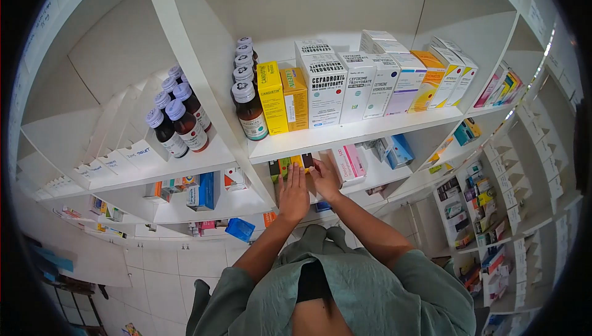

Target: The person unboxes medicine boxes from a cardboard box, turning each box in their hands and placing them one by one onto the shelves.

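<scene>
In the head view, reaches beneath a white shelf (pixel 357 132) loaded with capped brown bottles (pixel 251 114), yellow boxes (pixel 269 98) and tall white cartons (pixel 325 92). Has a pink-and-white box (pixel 349 164) just right of the right hand (pixel 325 178), with a blue box (pixel 399 151) farther right. Down in the lower compartment, near its left divider (pixel 261 178), touches small boxes (pixel 284 164) coloured green, yellow and black, partly covered by fingers. Lays the left hand (pixel 293 198) against them, fingers straight and close together; bends the right hand's fingers at their right end, with grip impossible to tell. Leaves little room between divider and pink-and-white box, but more below the shelf's front edge, toward the body.
</scene>
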A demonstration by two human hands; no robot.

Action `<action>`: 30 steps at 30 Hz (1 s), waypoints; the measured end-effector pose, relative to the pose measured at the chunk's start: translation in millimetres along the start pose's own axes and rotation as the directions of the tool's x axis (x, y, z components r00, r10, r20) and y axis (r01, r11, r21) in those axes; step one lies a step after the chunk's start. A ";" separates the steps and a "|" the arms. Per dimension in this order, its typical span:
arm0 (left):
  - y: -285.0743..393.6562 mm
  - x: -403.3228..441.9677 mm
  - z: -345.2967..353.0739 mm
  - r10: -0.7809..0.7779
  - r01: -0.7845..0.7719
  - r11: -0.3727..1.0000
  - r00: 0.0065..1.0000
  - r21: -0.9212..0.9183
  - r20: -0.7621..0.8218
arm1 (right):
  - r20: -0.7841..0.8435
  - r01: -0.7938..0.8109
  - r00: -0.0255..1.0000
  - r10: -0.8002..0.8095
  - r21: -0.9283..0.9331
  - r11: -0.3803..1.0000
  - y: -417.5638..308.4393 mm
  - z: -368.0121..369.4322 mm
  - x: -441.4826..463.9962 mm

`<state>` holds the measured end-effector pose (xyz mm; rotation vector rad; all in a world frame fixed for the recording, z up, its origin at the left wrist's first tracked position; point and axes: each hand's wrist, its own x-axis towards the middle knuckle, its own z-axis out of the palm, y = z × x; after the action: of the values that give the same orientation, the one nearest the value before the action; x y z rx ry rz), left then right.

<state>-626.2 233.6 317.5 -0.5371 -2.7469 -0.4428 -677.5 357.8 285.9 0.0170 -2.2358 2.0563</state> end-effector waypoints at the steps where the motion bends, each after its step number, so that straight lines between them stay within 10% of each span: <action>1: 0.2 -0.1 -0.8 0.004 -0.004 1.000 1.000 -0.003 -0.004 | -0.014 0.024 1.000 -0.024 -0.009 1.000 2.2 0.8 0.0; 16: 1.5 4.4 -18.8 0.009 -0.004 0.999 0.995 -0.048 0.095 | -0.189 -0.031 0.982 0.004 -0.141 0.990 -3.9 7.0 -5.9; 30: -21.7 -53.6 -40.1 0.344 -0.257 0.885 0.923 -0.388 0.174 | -0.255 0.068 0.964 -0.074 -0.031 0.997 -31.0 19.4 -104.0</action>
<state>-578.3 183.6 329.8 -1.1650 -2.7372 -0.8570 -572.9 329.4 306.4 -0.1587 -2.0706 1.8763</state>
